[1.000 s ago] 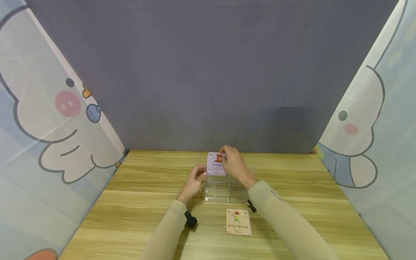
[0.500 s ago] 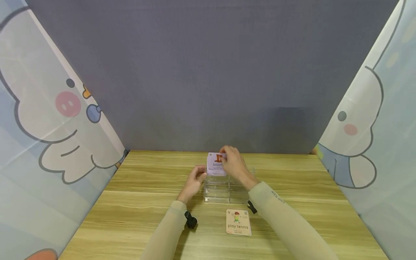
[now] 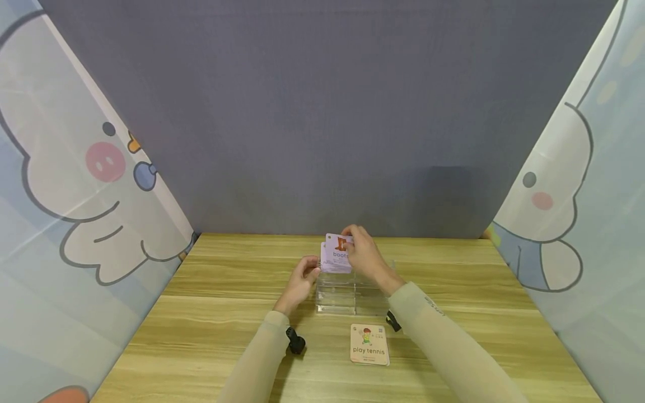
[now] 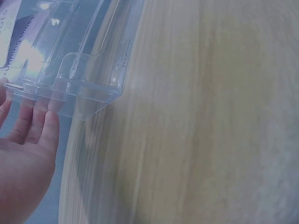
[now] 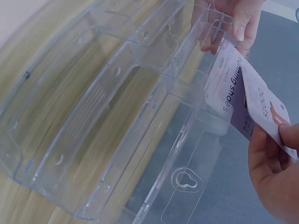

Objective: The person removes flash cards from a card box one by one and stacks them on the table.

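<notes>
A clear plastic rack [image 3: 336, 299] with several compartments stands near the back of the table. My right hand [image 3: 366, 254] pinches the purple "boots" card [image 3: 339, 252] by its right side, above the rack's back left compartment. Behind and below it, a "running shoes" card [image 5: 228, 86] sits in that compartment, tilted. My left hand [image 3: 301, 282] holds the rack's left edge at the back, its fingers curled round the clear plastic [image 4: 70, 95] in the left wrist view. In the right wrist view my right thumb lies on the boots card [image 5: 264, 105].
A "play tennis" card [image 3: 369, 343], with at least one card under it, lies on the wooden table [image 3: 201, 336] in front of the rack. A grey curtain [image 3: 322, 112] hangs behind the table, and printed cloths [image 3: 554, 268] stand at both sides.
The boots card has moved slightly up and to the right with my right hand, uncovering part of the card behind it. My left hand has stayed at the rack's edge.
</notes>
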### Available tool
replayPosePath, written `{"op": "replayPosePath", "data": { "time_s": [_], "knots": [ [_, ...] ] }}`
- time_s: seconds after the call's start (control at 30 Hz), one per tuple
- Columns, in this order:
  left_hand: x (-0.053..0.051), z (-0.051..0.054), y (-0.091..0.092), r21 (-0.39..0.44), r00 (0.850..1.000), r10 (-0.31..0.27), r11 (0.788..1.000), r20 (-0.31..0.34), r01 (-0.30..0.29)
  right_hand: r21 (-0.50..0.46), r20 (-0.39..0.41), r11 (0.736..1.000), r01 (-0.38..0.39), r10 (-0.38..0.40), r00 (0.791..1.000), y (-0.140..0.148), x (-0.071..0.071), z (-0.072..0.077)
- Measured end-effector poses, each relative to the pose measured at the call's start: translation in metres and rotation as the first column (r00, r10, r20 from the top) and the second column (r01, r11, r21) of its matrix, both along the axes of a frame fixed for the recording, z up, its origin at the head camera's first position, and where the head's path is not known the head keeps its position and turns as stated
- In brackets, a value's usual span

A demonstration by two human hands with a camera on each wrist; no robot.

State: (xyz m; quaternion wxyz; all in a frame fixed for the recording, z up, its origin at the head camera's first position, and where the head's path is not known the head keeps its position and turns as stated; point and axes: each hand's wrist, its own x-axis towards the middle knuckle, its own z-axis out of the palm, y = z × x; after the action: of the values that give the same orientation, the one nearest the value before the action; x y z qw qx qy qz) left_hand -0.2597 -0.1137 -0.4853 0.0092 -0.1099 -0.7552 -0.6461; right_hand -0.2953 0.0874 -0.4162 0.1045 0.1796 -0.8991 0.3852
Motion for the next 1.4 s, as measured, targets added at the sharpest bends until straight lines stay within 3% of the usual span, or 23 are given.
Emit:
{"op": "replayPosePath", "data": {
  "time_s": [0.23,0.3,1.1,1.4],
  "knots": [
    [-0.017,-0.030,0.000,0.006,1.000,0.030,1.000,0.005,-0.030,0.004,0.038,1.000,-0.023,0.022,0.999,0.004,0.003,0.001],
    [-0.018,-0.033,0.000,0.002,0.999,0.038,0.999,0.006,-0.038,-0.003,0.048,1.000,-0.026,0.026,0.999,0.005,0.003,0.002],
    [-0.021,-0.036,-0.003,0.000,1.000,0.022,1.000,-0.006,-0.022,-0.106,0.104,0.993,-0.051,0.062,0.993,0.019,0.022,0.015],
    [-0.021,-0.029,-0.004,-0.018,1.000,0.015,1.000,0.001,-0.015,-0.127,0.120,0.989,-0.070,0.086,0.989,0.025,0.033,0.018]
  ]
}}
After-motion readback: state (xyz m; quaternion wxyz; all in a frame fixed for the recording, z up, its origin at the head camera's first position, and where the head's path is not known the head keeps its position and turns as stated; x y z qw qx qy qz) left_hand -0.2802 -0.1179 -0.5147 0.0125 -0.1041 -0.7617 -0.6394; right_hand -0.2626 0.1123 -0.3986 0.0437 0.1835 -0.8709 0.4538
